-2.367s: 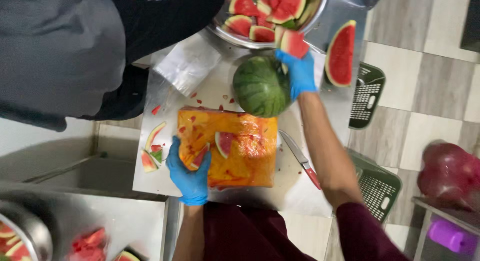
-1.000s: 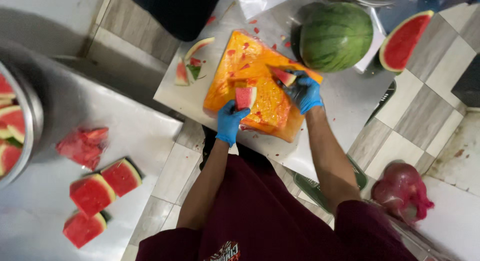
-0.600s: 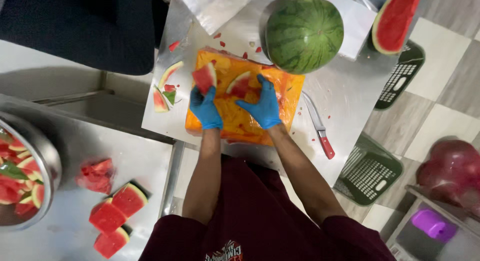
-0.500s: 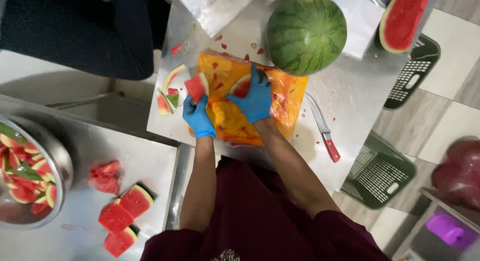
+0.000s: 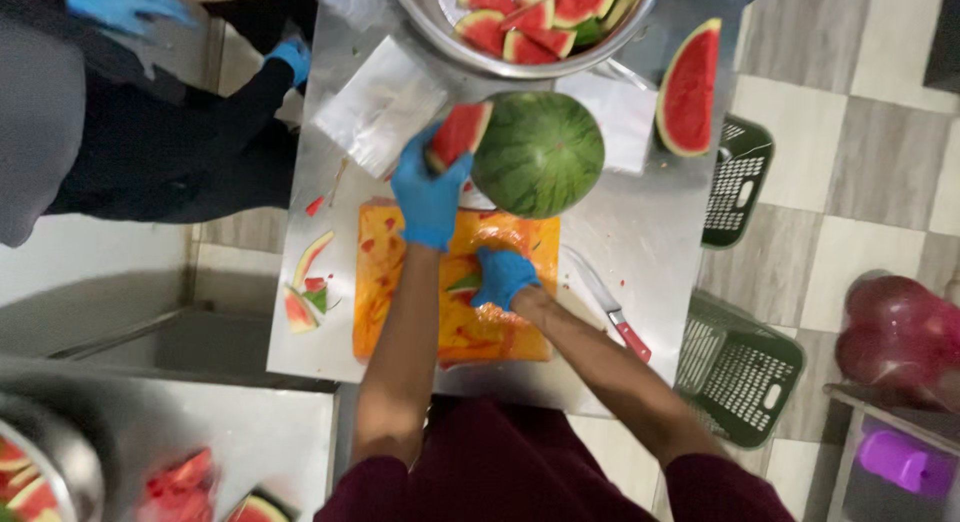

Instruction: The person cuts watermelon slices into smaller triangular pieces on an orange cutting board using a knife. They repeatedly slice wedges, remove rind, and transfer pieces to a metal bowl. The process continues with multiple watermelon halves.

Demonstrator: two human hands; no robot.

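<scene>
Left hand (image 5: 430,194) grips a watermelon wedge (image 5: 458,134) (rind out); hold it snug. Right hand (image 5: 502,278) is closed on a slice (image 5: 466,282) on the orange board (image 5: 400,312).

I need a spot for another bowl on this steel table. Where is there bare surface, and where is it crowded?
Bare steel lies right of the orange cutting board, between the whole watermelon and the red-handled knife, out to the table edge. A narrower strip runs below the rind scraps. The far end is crowded: metal bowl, plastic sheets, watermelon half.
</scene>
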